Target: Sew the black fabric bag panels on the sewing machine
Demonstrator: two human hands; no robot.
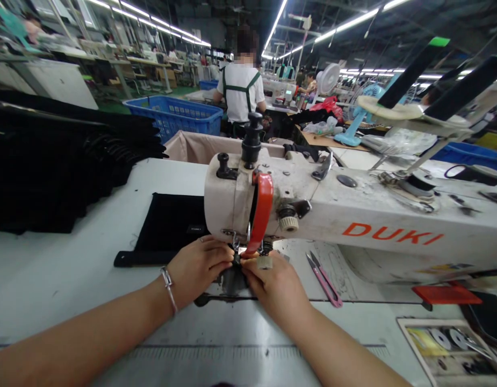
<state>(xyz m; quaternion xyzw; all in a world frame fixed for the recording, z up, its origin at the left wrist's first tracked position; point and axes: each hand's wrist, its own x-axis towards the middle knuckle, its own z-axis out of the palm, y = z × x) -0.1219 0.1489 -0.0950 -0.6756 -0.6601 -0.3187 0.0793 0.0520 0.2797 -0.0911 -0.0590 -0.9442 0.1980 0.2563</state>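
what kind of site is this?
Most likely a garment factory sewing floor. The person's left hand and right hand work at the needle of an industrial sewing machine, black fabric stack alongside, more sewing stations and a co-worker behind.

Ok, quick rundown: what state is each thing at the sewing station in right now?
left hand: pressing dark fabric by the needle
right hand: pinching the same piece
black fabric piece: flat behind the machine head
sewing machine: hands at its needle
pink thread snips: lying shut on the table

Fabric stack (63,172) left of sewing machine (353,226)
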